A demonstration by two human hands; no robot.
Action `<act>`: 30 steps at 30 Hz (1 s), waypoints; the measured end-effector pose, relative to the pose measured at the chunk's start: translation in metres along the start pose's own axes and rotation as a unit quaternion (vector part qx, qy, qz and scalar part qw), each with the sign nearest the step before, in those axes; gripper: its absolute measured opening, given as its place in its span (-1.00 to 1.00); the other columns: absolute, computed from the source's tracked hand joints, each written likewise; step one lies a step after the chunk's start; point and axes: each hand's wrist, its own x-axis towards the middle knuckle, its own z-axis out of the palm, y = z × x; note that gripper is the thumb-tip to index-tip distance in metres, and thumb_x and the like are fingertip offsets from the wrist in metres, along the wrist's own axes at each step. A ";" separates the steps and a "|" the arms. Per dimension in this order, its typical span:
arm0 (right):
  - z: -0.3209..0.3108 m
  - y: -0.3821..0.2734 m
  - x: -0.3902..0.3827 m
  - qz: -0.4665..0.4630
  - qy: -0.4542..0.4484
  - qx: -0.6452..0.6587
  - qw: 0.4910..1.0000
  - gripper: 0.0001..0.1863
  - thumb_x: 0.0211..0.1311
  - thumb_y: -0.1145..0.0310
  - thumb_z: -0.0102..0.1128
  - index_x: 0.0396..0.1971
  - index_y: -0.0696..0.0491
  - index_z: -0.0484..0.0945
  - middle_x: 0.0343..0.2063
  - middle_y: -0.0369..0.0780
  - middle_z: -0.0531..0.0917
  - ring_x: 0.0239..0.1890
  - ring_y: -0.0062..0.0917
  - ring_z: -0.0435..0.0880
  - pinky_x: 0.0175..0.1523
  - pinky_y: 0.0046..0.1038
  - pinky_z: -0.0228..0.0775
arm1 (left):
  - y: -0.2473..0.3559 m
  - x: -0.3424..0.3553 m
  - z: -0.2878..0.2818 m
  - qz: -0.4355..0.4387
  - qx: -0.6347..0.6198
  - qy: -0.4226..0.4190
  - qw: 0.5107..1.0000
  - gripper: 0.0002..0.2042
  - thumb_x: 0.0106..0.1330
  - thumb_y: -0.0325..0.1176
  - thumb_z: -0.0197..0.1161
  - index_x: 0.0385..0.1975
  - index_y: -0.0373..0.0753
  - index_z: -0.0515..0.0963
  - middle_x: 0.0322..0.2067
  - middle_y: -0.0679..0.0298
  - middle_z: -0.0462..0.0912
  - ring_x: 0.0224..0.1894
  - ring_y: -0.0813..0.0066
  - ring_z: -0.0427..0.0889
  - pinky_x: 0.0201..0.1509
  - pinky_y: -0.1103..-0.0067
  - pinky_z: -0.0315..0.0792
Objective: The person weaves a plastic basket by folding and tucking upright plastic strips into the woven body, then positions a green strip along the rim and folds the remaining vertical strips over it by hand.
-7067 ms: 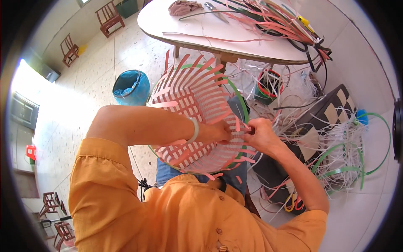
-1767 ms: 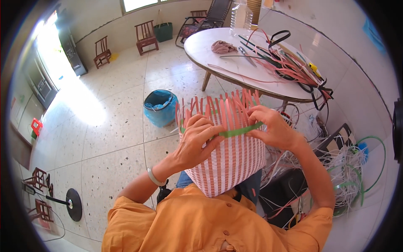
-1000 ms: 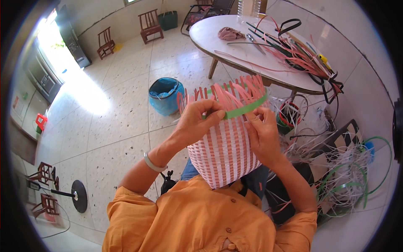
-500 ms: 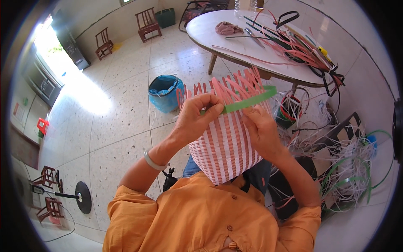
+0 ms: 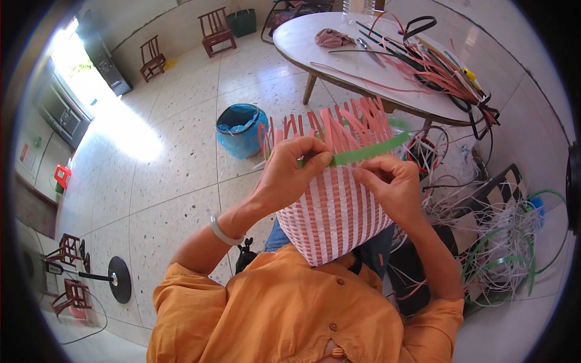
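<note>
A pink and white woven basket (image 5: pixel 336 212) rests in my lap, its loose pink strip ends (image 5: pixel 345 124) standing up along the top. Across the near side of the rim runs a flat green strip (image 5: pixel 372 149), its right part reaching past the basket's edge. My left hand (image 5: pixel 293 169) pinches the strip's left part against the rim between thumb and fingers. Just below the strip, my right hand (image 5: pixel 393 184) is closed at the basket's upper wall, thumb and fingertips together. Whatever those fingertips grip is too small to make out.
A white oval table (image 5: pixel 296 39) at the far right bears pink and black strips (image 5: pixel 436 72), scissors (image 5: pixel 369 48) and a cloth (image 5: pixel 333 38). A blue-lined bin (image 5: pixel 241 142) stands beyond the basket. Tangled white strips (image 5: pixel 502 248) lie to my right.
My right hand has shifted right and its fingers have drawn together. The green strip's right end has swung further right. The basket has turned slightly.
</note>
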 end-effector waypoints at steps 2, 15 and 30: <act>-0.007 -0.018 -0.003 0.067 -0.057 -0.035 0.996 -0.89 0.11 0.51 0.38 -0.41 0.25 0.68 -0.58 -0.28 0.62 -0.52 -0.72 0.50 -0.41 -0.60 0.32 | 0.000 -0.002 0.003 0.011 0.057 0.026 0.998 -0.91 0.34 -0.45 0.25 -0.30 -0.35 0.62 -0.37 0.39 0.63 -0.31 0.72 0.50 -0.20 0.68 0.43; -0.033 -0.030 -0.013 -0.066 -0.074 -0.163 0.982 -0.89 0.01 0.54 0.38 -0.44 0.24 0.65 -0.59 -0.14 0.56 -0.61 -0.42 0.50 -0.44 -0.44 0.31 | 0.020 -0.011 0.021 0.094 0.142 0.019 0.985 -0.92 0.21 -0.50 0.33 -0.32 -0.30 0.67 -0.44 0.29 0.68 -0.37 0.47 0.53 -0.16 0.53 0.42; -0.058 -0.010 -0.012 -0.055 -0.147 -0.112 0.981 -0.86 0.23 0.45 0.29 -0.35 0.24 0.64 -0.47 -0.15 0.61 -0.42 -0.46 0.56 -0.24 -0.48 0.39 | 0.023 -0.017 0.013 0.138 0.154 -0.055 0.977 -0.86 0.23 -0.54 0.23 -0.23 -0.30 0.59 -0.46 0.20 0.63 -0.42 0.30 0.56 -0.02 0.41 0.33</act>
